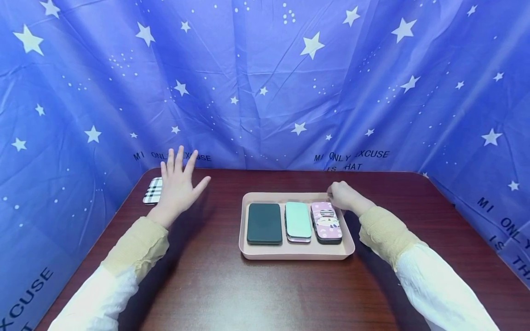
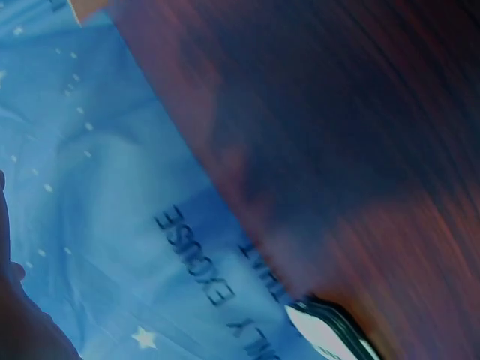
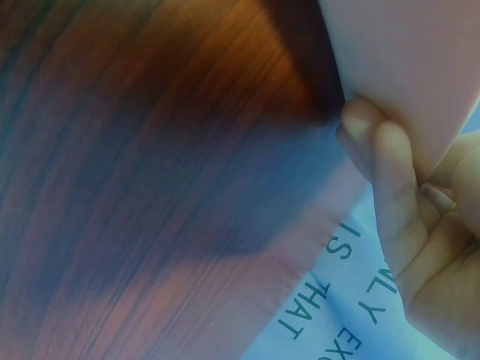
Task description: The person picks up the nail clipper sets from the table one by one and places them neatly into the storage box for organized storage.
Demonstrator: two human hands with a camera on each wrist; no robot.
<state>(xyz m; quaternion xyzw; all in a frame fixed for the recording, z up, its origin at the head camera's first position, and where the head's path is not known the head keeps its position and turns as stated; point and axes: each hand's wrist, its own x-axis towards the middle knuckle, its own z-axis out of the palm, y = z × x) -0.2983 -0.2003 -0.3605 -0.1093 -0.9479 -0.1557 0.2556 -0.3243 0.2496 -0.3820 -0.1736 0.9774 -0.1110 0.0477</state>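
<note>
My right hand (image 1: 345,196) grips the far right corner of a shallow beige tray (image 1: 265,254); in the right wrist view its curled fingers (image 3: 395,154) pinch the tray edge. Inside the tray, from left to right, lie a dark green flat case (image 1: 264,223), a mint green slim case (image 1: 298,219) above a pinkish layer, and a pink patterned case (image 1: 326,221) with a dark lower part. My left hand (image 1: 178,191) is spread, palm down, holding nothing. Just beside it lies a black-and-white plaid case (image 1: 153,191), partly hidden by the hand.
Everything stands on a dark reddish-brown wooden table (image 1: 215,289). A blue curtain (image 1: 265,92) with white stars hangs along the far edge and both sides. Bare tabletop lies between the left hand and the tray, and in front of the tray.
</note>
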